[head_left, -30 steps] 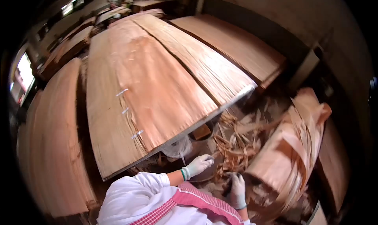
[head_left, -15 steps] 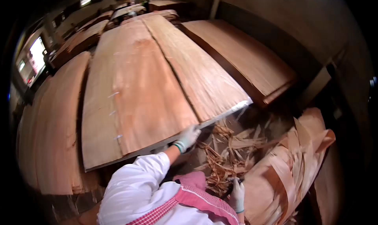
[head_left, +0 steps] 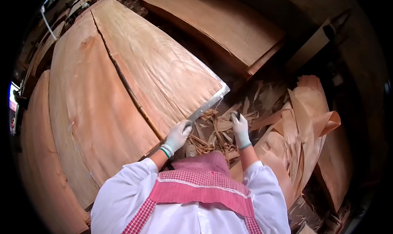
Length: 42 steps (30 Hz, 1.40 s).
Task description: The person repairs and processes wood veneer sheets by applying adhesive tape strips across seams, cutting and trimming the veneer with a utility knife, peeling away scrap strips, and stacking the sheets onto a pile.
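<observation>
Wood sheets [head_left: 94, 95] at the left hand [head_left: 177, 136], near end of the pile

The left hand, in a pale glove with a green cuff, meets the near edge of the wood sheets beside a metal strip [head_left: 208, 105]; its fingers are bent, but how firmly they grip cannot be told. The right hand [head_left: 240, 129], gloved too, is apart from the pile, over the scraps [head_left: 217, 131], fingers partly curled with something dark at their tips; whether it holds anything cannot be told.

The wood sheets lie broad and flat ahead and to the left, a narrow dark gap running lengthwise between two of them. The metal strip runs along their near end to the right corner. To the right of the scraps lies a bundle of loosely rolled sheets [head_left: 303, 140]. Beyond the pile, to the upper right, is another flat stack [head_left: 221, 25]
</observation>
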Motion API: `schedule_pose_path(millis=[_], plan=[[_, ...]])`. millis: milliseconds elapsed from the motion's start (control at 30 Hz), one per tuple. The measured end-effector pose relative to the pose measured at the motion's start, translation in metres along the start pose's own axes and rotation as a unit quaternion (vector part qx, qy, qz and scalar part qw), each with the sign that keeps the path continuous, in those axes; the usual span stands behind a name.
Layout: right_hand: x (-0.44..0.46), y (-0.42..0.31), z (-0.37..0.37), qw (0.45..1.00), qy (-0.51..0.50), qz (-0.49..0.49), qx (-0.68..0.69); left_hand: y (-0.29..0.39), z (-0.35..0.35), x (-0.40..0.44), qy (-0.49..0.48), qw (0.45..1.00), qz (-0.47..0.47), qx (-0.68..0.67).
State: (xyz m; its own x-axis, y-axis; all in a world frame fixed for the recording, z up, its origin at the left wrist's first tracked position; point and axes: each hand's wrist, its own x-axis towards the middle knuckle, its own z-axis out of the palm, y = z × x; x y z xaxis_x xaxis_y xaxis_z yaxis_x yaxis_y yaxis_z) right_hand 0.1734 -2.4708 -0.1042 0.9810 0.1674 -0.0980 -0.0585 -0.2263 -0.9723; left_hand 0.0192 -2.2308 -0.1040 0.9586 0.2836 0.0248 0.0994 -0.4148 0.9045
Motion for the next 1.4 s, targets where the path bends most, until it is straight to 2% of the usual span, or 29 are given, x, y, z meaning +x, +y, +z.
schedule_pose_path(millis=[67, 167, 267, 300, 367, 400, 433, 467, 533, 600, 667, 700, 733, 800, 833, 933, 967, 1000, 1067, 1100, 1133, 1200, 1267, 1300, 1400], plan=[[0.052, 0.021, 0.015, 0.998, -0.001, -0.027, -0.059, 0.022, -0.004, 0.008, -0.03, 0.999, -0.005, 0.024], [0.114, 0.069, 0.039, 0.993, -0.061, -0.034, -0.092, 0.029, -0.005, 0.013, -0.033, 0.999, -0.023, 0.036], [0.125, 0.038, 0.035, 0.966, -0.242, 0.096, 0.003, 0.026, -0.005, 0.011, 0.011, 0.997, -0.075, 0.028], [0.146, 0.076, 0.033, 0.963, -0.266, 0.001, -0.05, 0.024, -0.004, 0.01, 0.026, 0.993, -0.096, 0.059], [0.155, 0.06, 0.02, 0.942, -0.334, 0.034, -0.022, 0.016, 0.007, 0.007, 0.067, 0.986, -0.144, 0.05], [0.15, 0.038, 0.018, 0.938, -0.335, 0.072, 0.053, 0.016, 0.012, 0.005, 0.089, 0.981, -0.167, 0.045], [0.155, 0.019, 0.012, 0.929, -0.34, 0.132, -0.054, 0.025, 0.016, 0.008, 0.107, 0.976, -0.184, 0.039], [0.16, 0.011, 0.013, 0.925, -0.349, 0.15, -0.022, 0.028, 0.027, 0.01, 0.137, 0.97, -0.2, 0.002], [0.184, -0.011, 0.007, 0.877, -0.433, 0.187, -0.092, 0.044, 0.046, 0.02, 0.168, 0.962, -0.217, -0.005], [0.199, -0.028, 0.006, 0.824, -0.526, 0.199, -0.071, 0.049, 0.068, 0.032, 0.19, 0.955, -0.214, -0.076], [0.198, -0.054, 0.007, 0.82, -0.549, 0.12, -0.108, 0.069, 0.083, 0.046, 0.203, 0.949, -0.205, -0.125], [0.186, -0.081, 0.008, 0.809, -0.573, 0.114, -0.058, 0.1, 0.082, 0.055, 0.206, 0.897, -0.221, -0.323], [0.187, -0.076, 0.011, 0.786, -0.609, 0.008, -0.105, 0.105, 0.088, 0.062, 0.226, 0.886, -0.193, -0.357], [0.169, -0.079, 0.019, 0.745, -0.654, -0.053, -0.119, 0.112, 0.098, 0.07, 0.253, 0.862, -0.131, -0.419], [0.157, -0.09, 0.023, 0.73, -0.661, -0.1, -0.143, 0.111, 0.103, 0.072, 0.271, 0.851, -0.131, -0.43], [0.134, -0.102, 0.036, 0.705, -0.656, -0.197, -0.186, 0.119, 0.096, 0.063, 0.3, 0.883, -0.173, -0.318], [0.129, -0.108, 0.041, 0.696, -0.657, -0.209, -0.2, 0.108, 0.102, 0.059, 0.343, 0.877, -0.145, -0.305], [0.123, -0.111, 0.044, 0.684, -0.663, -0.218, -0.214, 0.107, 0.101, 0.054, 0.36, 0.896, -0.138, -0.221], [0.113, -0.092, 0.054, 0.693, -0.665, -0.198, -0.197, 0.108, 0.097, 0.039, 0.393, 0.908, -0.136, -0.053], [0.109, -0.081, 0.061, 0.693, -0.66, -0.209, -0.202, 0.111, 0.096, 0.033, 0.412, 0.895, -0.151, -0.077], [0.111, -0.056, 0.071, 0.667, -0.686, -0.161, -0.242, 0.114, 0.097, 0.027, 0.434, 0.878, -0.171, -0.103], [0.092, -0.046, 0.08, 0.702, -0.663, -0.127, -0.226, 0.098, 0.104, 0.008, 0.465, 0.831, -0.207, -0.223], [0.083, -0.034, 0.087, 0.67, -0.669, -0.126, -0.296, 0.072, 0.108, -0.021, 0.466, 0.796, -0.209, -0.324], [0.076, -0.029, 0.091, 0.655, -0.668, -0.175, -0.308, 0.039, 0.119, -0.037, 0.465, 0.78, -0.231, -0.348], [0.057, -0.018, 0.094, 0.614, -0.646, -0.313, -0.329, -0.034, 0.124, -0.082, 0.51, 0.674, -0.245, -0.476]])
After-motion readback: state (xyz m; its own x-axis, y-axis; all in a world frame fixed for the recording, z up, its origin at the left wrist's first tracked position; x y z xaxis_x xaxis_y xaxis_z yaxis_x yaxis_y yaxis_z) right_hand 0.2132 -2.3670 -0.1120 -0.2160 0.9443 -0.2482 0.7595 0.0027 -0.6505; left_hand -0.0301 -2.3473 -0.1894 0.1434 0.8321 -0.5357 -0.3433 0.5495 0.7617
